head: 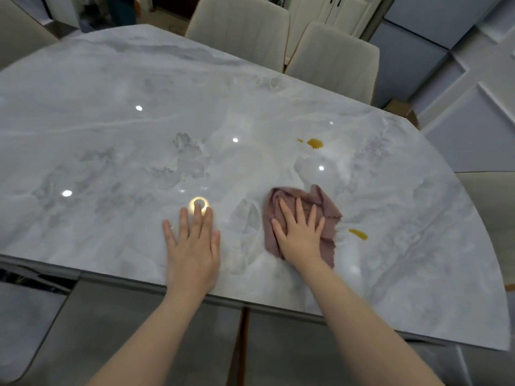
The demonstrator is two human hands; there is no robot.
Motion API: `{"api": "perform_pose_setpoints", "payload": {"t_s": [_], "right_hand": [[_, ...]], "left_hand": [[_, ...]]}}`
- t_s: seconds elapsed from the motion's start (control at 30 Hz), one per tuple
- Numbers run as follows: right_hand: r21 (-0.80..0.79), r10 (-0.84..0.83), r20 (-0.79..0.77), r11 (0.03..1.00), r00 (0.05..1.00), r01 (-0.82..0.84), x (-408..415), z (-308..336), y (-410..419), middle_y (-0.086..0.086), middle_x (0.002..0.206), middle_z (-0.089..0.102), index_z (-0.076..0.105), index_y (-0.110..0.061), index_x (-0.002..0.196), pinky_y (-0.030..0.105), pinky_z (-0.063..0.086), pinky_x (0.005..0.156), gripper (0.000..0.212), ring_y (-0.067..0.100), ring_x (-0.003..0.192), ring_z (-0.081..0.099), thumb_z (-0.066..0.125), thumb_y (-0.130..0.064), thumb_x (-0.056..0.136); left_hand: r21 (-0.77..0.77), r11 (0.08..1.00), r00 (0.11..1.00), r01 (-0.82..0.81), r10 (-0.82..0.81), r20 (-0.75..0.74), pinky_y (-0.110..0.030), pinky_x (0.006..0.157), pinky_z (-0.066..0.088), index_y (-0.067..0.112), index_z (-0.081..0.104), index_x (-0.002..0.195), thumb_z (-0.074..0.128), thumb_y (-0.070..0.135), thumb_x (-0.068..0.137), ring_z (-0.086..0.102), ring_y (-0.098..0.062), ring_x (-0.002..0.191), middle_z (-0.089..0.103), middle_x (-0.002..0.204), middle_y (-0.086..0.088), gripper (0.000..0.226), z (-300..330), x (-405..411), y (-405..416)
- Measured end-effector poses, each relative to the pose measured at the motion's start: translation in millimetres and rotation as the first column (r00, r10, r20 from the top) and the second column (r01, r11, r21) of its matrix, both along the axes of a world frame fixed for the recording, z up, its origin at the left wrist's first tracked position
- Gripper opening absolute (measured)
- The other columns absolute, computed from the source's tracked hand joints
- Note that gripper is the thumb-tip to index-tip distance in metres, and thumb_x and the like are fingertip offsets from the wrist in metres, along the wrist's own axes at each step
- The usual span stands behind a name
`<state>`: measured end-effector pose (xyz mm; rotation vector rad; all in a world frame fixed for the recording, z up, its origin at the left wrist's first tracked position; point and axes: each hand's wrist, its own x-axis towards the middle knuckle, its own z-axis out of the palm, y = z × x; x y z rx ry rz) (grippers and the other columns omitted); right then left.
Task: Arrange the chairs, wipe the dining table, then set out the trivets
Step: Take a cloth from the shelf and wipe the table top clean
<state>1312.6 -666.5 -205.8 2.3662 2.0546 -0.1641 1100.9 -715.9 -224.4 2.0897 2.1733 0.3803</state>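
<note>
While the left hand [192,246] lies flat and empty on the glossy grey marble dining table [111,121], the right hand [299,232] presses a crumpled dusty-pink cloth [326,210] under spread, flattened fingers [285,211] near the front edge. Two amber liquid spills [315,142] sit beyond and right of the cloth.

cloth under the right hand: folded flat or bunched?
Bunched. The pink cloth shows creases and uneven, ragged edges around the right hand, which presses flat on it with fingers spread on the table.
</note>
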Motion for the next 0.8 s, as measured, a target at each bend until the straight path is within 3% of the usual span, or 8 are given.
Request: {"api": "perform_pose_setpoints", "payload": {"t_s": [0.07,0.17,0.33,0.43,0.53,0.67,0.8], "right_hand": [[0.004,-0.001,-0.05,1.0,0.999,0.002,-33.5,-2.9,36.6,0.0,0.161,0.006,0.011,-0.046,0.149,0.057,-0.007,0.115,0.057,0.039,0.146,-0.003,0.025,-0.06,0.095],[0.027,0.151,-0.094,0.988,0.984,-0.149,-91.7,-6.5,52.4,0.001,0.161,0.005,0.014,-0.046,0.149,0.058,-0.01,0.114,0.057,0.04,0.145,-0.005,0.032,-0.056,0.096],[0.082,0.413,-0.089,0.91,0.906,-0.407,-85.7,-7.1,-30.3,-0.001,0.161,0.012,0.017,-0.048,0.147,0.053,-0.009,0.116,0.058,0.037,0.146,-0.003,0.019,-0.062,0.091],[0.049,0.379,-0.054,0.925,0.924,-0.376,-32.0,-5.6,-61.6,-0.006,0.16,0.01,0.013,-0.052,0.145,0.05,-0.009,0.117,0.058,0.034,0.147,-0.003,0.018,-0.064,0.089],[0.005,0.248,-0.037,0.969,0.968,-0.248,-21.1,-0.2,-39.7,-0.007,0.161,0.005,0.007,-0.054,0.145,0.051,-0.009,0.116,0.063,0.034,0.147,-0.005,0.007,-0.068,0.083],[-0.001,0.139,-0.071,0.99,0.988,-0.14,-80.5,-0.5,14.3,-0.001,0.161,0.002,0.007,-0.049,0.148,0.058,-0.009,0.114,0.056,0.04,0.145,-0.005,0.019,-0.061,0.094],[0.028,0.281,-0.081,0.96,0.956,-0.28,-135.7,-4.1,12.0,0.001,0.161,0.005,0.012,-0.046,0.149,0.059,-0.01,0.114,0.056,0.04,0.145,-0.007,0.029,-0.056,0.096]], "left_hand": [[0.01,1.0,1.0,-0.005,0.005,-0.008,-0.058,0.114,0.009,0.011,0.031,0.148,0.014,0.037,0.098,0.025,-0.032,0.142,0.029,0.154,-0.008,0.059,-2.8,-0.4,0.9],[0.043,0.999,0.999,-0.03,0.028,0.043,-0.056,0.114,0.01,0.009,0.031,0.147,0.016,0.036,0.097,0.026,-0.03,0.142,0.029,0.154,-0.007,0.059,-3.9,-1.0,2.9],[0.086,0.995,0.987,-0.049,0.035,0.157,-0.052,0.117,0.012,0.0,0.017,0.149,0.003,0.032,0.1,0.018,-0.024,0.145,0.021,0.156,-0.013,0.06,-3.6,-4.6,0.3],[0.128,0.991,0.958,-0.038,0.0,0.285,-0.046,0.119,0.008,0.003,0.014,0.15,-0.001,0.038,0.1,0.008,-0.016,0.147,0.013,0.158,-0.009,0.062,-3.7,-8.8,0.8],[0.153,0.986,0.917,-0.061,-0.005,0.398,-0.043,0.119,0.01,0.005,0.034,0.145,0.016,0.034,0.098,0.023,-0.018,0.143,0.026,0.154,-0.009,0.059,7.1,-16.1,-1.2],[0.169,0.976,0.974,-0.137,0.102,0.2,-0.044,0.116,0.011,0.001,0.048,0.135,0.029,0.021,0.096,0.042,-0.031,0.133,0.046,0.142,-0.017,0.048,0.9,-35.1,-10.9],[0.104,0.975,0.967,-0.197,0.176,0.184,-0.042,0.115,0.012,-0.003,0.047,0.136,0.033,0.016,0.094,0.037,-0.03,0.136,0.046,0.142,-0.018,0.048,-7.0,-40.5,-9.2]]}}
